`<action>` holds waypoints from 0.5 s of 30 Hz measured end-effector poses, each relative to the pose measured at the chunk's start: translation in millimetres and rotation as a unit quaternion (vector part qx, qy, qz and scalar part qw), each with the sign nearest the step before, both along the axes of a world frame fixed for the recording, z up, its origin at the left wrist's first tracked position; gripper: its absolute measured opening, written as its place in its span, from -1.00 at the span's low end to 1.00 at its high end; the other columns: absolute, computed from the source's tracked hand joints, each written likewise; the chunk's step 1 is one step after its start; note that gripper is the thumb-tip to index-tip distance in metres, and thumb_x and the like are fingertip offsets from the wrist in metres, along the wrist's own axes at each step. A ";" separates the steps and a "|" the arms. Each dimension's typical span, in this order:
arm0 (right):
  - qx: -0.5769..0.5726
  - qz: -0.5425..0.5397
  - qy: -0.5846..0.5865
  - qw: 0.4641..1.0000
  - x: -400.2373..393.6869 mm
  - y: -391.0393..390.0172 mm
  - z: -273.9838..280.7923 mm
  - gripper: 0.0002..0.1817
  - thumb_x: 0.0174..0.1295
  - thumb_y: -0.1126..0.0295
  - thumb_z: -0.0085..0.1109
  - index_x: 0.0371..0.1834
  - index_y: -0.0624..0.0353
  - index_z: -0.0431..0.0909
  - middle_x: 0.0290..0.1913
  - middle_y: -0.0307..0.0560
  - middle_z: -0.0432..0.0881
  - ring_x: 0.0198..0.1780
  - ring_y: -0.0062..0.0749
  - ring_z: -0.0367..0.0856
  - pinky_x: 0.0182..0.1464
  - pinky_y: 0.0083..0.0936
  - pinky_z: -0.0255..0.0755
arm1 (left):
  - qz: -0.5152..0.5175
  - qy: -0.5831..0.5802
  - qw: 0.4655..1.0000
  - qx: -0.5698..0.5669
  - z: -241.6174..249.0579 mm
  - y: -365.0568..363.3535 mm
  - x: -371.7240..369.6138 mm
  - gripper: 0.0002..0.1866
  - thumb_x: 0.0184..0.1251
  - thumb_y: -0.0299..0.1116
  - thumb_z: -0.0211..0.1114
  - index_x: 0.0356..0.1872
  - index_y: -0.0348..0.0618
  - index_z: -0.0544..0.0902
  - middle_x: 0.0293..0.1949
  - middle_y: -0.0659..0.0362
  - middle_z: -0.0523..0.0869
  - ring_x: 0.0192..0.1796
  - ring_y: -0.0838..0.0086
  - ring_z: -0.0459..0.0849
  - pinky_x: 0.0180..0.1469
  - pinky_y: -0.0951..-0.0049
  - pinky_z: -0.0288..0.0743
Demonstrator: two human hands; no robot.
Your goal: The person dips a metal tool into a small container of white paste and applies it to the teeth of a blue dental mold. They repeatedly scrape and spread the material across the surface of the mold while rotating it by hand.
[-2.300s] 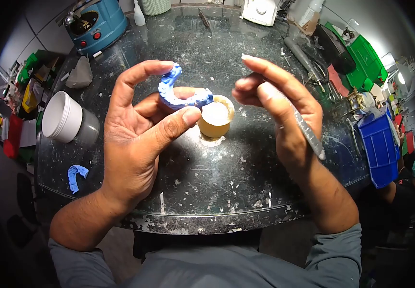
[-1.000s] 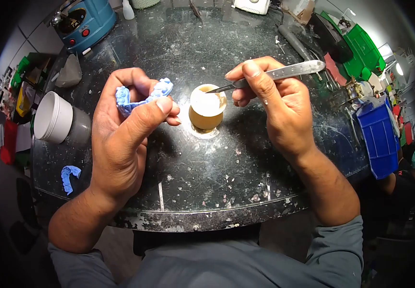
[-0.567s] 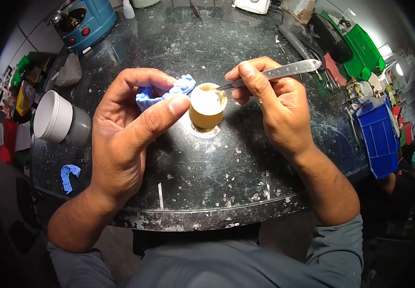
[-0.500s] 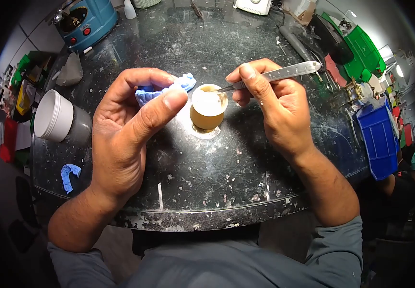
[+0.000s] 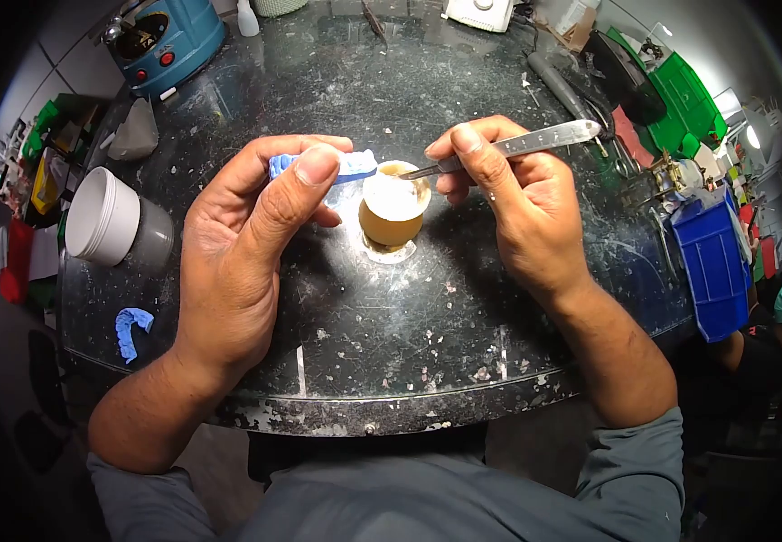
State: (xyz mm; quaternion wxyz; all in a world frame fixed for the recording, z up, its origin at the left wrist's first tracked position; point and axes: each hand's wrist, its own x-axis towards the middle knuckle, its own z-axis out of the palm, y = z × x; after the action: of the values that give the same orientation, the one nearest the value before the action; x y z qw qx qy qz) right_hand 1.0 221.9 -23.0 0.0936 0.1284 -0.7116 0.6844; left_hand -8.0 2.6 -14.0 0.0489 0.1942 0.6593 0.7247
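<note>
My left hand [image 5: 255, 217] pinches a blue dental model [image 5: 355, 165] between thumb and fingers, its row of teeth facing up and part of it hidden by the thumb. A metal scalpel [image 5: 544, 138] with markings along its handle is gripped in my right hand [image 5: 517, 190]. Its blade tip points left, over the rim of a small yellowish cup [image 5: 391, 224], close to the model's right end. Bright light washes out the cup's whitish inside. On the table at lower left lies a second blue dental model [image 5: 129, 334], shaped like an arch.
A white tub [image 5: 102, 217] rests on the left of the scratched black table [image 5: 391, 334]. Behind it stands a blue machine [image 5: 169, 45] with red buttons. A grey handpiece [image 5: 558, 86] lies at the back right, and a blue bin [image 5: 711, 262] sits at the right edge.
My left hand has turned the dental model from tilted to nearly level, with its teeth up and its edge towards me. The scalpel stays at almost the same place over the cup.
</note>
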 end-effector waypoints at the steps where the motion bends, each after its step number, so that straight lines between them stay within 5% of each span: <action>1: 0.000 0.001 -0.001 1.000 -0.5 0.6 -0.7 -0.74 0.49 0.30 0.05 -0.18 0.27 0.62 -0.25 -0.23 0.64 -0.24 -0.66 0.60 -0.13 -0.69 0.47 | 0.001 -0.001 1.000 0.000 0.1 0.3 -0.1 -0.69 0.52 -0.13 0.13 0.01 -0.15 0.57 0.11 0.06 0.63 0.13 0.51 0.56 0.06 0.45 0.47; 15: 0.006 0.012 0.000 1.000 -1.8 1.6 -3.9 -0.70 0.52 0.24 -0.01 -0.12 0.28 0.58 -0.18 -0.18 0.67 -0.26 -0.66 0.61 -0.16 -0.66 0.50 | 0.002 0.030 0.999 0.016 -3.7 -1.0 -2.5 -0.71 0.59 -0.13 0.02 -0.04 -0.14 0.54 0.15 -0.02 0.60 0.08 0.55 0.59 0.03 0.51 0.50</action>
State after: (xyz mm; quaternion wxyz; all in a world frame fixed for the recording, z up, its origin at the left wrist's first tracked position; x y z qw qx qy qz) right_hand -0.8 223.5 -26.9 0.0848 0.1379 -0.7140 0.6812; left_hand -10.5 1.7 -17.6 0.0245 0.2150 0.6489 0.7294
